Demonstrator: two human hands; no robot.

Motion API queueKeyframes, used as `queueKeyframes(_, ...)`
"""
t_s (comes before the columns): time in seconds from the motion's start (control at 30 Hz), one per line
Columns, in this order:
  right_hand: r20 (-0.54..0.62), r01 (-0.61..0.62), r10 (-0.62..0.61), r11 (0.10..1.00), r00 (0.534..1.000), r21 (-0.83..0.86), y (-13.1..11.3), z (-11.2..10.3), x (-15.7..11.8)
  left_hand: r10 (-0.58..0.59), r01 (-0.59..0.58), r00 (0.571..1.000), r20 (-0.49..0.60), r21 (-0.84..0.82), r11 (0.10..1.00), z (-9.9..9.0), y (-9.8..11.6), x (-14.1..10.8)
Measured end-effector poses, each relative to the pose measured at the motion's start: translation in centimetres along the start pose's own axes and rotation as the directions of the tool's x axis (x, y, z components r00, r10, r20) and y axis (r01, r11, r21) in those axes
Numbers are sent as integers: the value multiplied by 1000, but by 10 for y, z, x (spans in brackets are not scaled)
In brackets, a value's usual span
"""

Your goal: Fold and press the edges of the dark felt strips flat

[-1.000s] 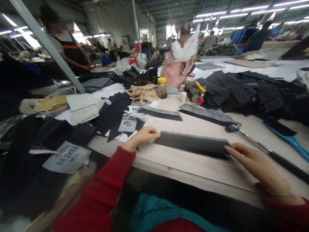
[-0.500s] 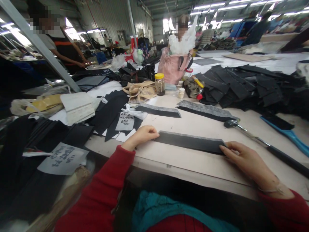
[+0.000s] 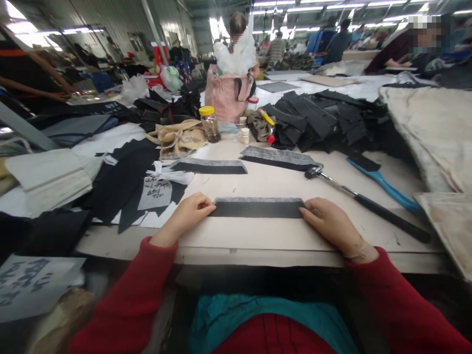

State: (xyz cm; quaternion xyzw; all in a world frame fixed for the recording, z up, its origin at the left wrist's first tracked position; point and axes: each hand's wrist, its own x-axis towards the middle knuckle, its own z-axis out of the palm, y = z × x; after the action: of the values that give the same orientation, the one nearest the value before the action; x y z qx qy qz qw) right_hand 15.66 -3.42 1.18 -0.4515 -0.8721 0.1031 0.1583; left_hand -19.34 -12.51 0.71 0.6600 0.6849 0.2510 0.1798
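A dark strip of material (image 3: 258, 208) with a grey fuzzy upper edge lies level in front of me on the pale work board (image 3: 265, 233). My left hand (image 3: 193, 211) pinches its left end between thumb and fingers. At the right end my right hand (image 3: 330, 221) grips the corner the same way. Beyond the strip lie a single similar strip (image 3: 210, 166) and a stack of such strips (image 3: 280, 158). A hammer (image 3: 368, 201) with a black handle rests to the right of my right hand.
A blue-handled brush (image 3: 387, 184) lies at the right. Behind are a yellow-lidded jar (image 3: 209, 125), a tan cloth (image 3: 179, 139), a pink bag (image 3: 226, 98) and a heap of black pieces (image 3: 317, 118). Black panels with a handwritten tag (image 3: 155, 192) lie left. People stand farther back.
My view has turned to the right. The strip, slanted before, now lies level across the board. Both hands still hold its ends.
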Motion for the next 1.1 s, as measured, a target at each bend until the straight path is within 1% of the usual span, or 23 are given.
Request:
queueKeyframes(0.23, -52, -10, 7, 998, 999, -61, 0, 3, 2, -8, 7, 1000, 17, 68, 998, -1, 2, 1)
queueKeyframes(0.37, -41, -20, 18, 998, 999, -66, 1, 4, 3, -42, 39, 998, 36, 95, 995, -2, 5, 1)
queueKeyframes(0.6, -25, -10, 8, 998, 1000, -66, 1, 3, 1, -59, 53, 997, 41, 123, 991, -2, 6, 2)
queueKeyframes(0.77, -38, -7, 4, 998, 999, -67, 1, 4, 1, -42, 38, 998, 36, 118, 992, -1, 2, 2)
queueKeyframes(0.97, -46, 3, -9, 993, 999, -118, -1, 5, 0, -30, 22, 998, 51, 151, 988, -1, 5, 3)
queueKeyframes(1.1, -50, 17, -22, 993, 999, -114, -1, 7, 0, 21, -22, 1000, 7, 187, 982, -1, 3, 5)
